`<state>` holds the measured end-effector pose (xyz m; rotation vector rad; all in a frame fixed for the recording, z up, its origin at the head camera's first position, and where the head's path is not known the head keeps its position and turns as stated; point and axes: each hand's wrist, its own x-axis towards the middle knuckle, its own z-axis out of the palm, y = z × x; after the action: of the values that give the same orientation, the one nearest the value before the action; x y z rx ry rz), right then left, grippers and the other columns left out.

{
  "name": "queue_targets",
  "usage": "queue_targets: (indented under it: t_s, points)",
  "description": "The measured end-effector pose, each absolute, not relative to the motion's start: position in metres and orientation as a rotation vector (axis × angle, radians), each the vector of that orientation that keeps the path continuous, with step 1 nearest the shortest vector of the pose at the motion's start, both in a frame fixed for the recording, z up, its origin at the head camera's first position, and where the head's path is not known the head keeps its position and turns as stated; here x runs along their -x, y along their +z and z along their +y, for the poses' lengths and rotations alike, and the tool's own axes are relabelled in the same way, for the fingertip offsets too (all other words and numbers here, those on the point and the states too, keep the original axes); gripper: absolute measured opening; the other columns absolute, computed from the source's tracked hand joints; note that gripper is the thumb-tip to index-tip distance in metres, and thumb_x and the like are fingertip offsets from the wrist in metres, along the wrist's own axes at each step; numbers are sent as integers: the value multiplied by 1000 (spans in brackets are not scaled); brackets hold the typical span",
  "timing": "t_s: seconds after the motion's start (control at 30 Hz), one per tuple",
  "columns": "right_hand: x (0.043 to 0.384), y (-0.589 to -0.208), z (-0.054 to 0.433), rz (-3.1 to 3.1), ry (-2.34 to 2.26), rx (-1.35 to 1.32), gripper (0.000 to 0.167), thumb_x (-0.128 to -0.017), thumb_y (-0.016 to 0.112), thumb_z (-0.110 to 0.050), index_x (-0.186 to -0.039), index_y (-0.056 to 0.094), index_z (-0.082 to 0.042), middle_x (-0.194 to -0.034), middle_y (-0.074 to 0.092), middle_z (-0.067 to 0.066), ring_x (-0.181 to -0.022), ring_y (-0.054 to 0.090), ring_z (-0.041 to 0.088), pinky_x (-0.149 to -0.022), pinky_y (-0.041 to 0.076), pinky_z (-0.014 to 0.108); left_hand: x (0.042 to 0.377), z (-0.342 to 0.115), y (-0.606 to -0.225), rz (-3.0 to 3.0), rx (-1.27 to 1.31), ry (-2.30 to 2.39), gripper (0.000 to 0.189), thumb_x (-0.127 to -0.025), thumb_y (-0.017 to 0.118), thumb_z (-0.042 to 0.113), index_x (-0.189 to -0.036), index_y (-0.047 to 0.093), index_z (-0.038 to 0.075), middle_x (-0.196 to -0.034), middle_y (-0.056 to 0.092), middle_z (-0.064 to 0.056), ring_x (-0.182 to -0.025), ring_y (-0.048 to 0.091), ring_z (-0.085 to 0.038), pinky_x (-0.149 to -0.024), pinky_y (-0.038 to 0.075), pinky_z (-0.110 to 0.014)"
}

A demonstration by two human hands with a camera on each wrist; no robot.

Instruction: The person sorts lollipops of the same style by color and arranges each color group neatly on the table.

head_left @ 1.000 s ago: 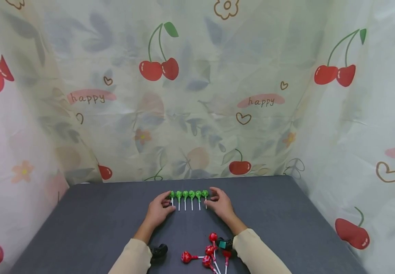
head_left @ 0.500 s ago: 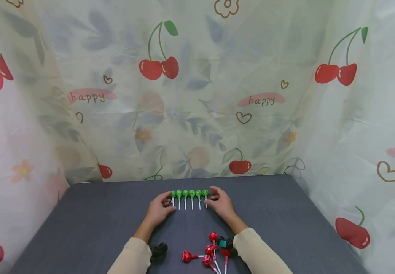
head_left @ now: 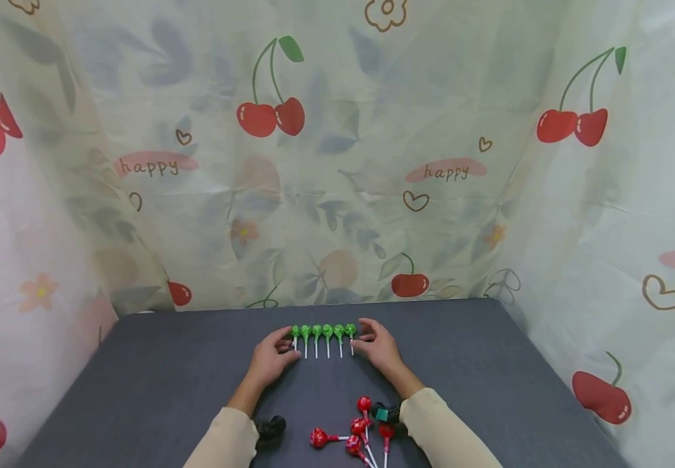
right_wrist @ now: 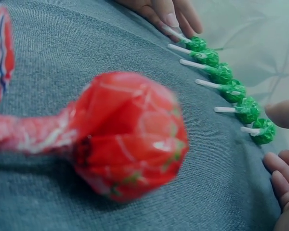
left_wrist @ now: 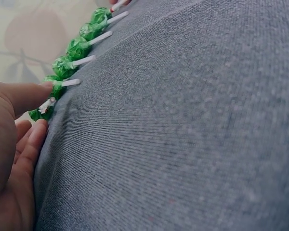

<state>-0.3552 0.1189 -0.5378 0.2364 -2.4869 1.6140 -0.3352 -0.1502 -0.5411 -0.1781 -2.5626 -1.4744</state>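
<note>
Several green-wrapped lollipops point(head_left: 328, 332) lie side by side in a row on the dark grey cloth, white sticks pointing toward me. At the row's left end is my left hand point(head_left: 270, 359), its thumb and relaxed fingers spread about the end lollipop point(left_wrist: 41, 112). My right hand point(head_left: 380, 350) flanks the lollipop at the other end point(right_wrist: 264, 131), thumb and fingers apart around it. Neither hand visibly grips a lollipop; whether the fingertips touch the end ones is hard to tell. Part of the leftmost lollipop is hidden by the left thumb in the left wrist view.
Several red-wrapped lollipops point(head_left: 353, 446) lie loosely crossed nearer to me, between the forearms. One red lollipop point(right_wrist: 130, 137) looms large before the right wrist camera. Dark bands sit at both wrists. A patterned curtain point(head_left: 326, 195) hangs behind the cloth-covered table point(head_left: 173, 377).
The leftmost green lollipop has shifted very slightly right, toward its neighbours. Both hands stay almost still, and the red lollipops have not moved.
</note>
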Motion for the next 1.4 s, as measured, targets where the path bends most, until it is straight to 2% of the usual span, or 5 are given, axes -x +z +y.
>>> queue_targets:
  t_s: [0.33, 0.57, 0.97, 1.1, 1.4]
  points:
    - [349, -534, 128, -2503, 1733, -309, 49, -85, 75, -10, -130, 57, -1, -119, 59, 22, -96, 64, 29, -81, 54, 43, 325, -152, -536, -2551, 105, -1536, 57, -85, 74, 8, -137, 53, 0, -120, 61, -24, -106, 63, -34, -85, 53, -43]
    - [340, -529, 136, -2528, 1767, -332, 43, -85, 75, -10, -125, 61, 0, -106, 64, 16, -90, 64, 26, -78, 53, 39, 307, -150, -530, -2584, 116, -1513, 58, -86, 74, 10, -139, 52, 3, -120, 61, -26, -106, 63, -34, -84, 53, -43]
    - [308, -524, 148, -2677, 1723, -529, 41, -91, 70, -20, -127, 60, -3, -107, 67, 8, -95, 63, 23, -84, 53, 39, 267, -144, -522, -2604, 386, -1557, 55, -85, 75, 10, -136, 55, 4, -127, 60, -17, -111, 59, -35, -88, 51, -48]
    - [297, -521, 149, -2691, 1709, -622, 38, -92, 69, -18, -126, 61, -3, -103, 67, 6, -90, 63, 21, -77, 53, 32, 253, -140, -518, -2612, 523, -1615, 53, -85, 75, 11, -134, 56, 3, -126, 60, -19, -108, 61, -35, -85, 53, -43]
    - [282, -522, 149, -2758, 1633, -754, 32, -89, 72, -16, -118, 65, -3, -89, 66, 2, -78, 60, 16, -66, 49, 26, 223, -129, -518, -2631, 634, -1630, 48, -82, 79, 14, -125, 63, 5, -112, 66, -12, -91, 63, -24, -72, 52, -28]
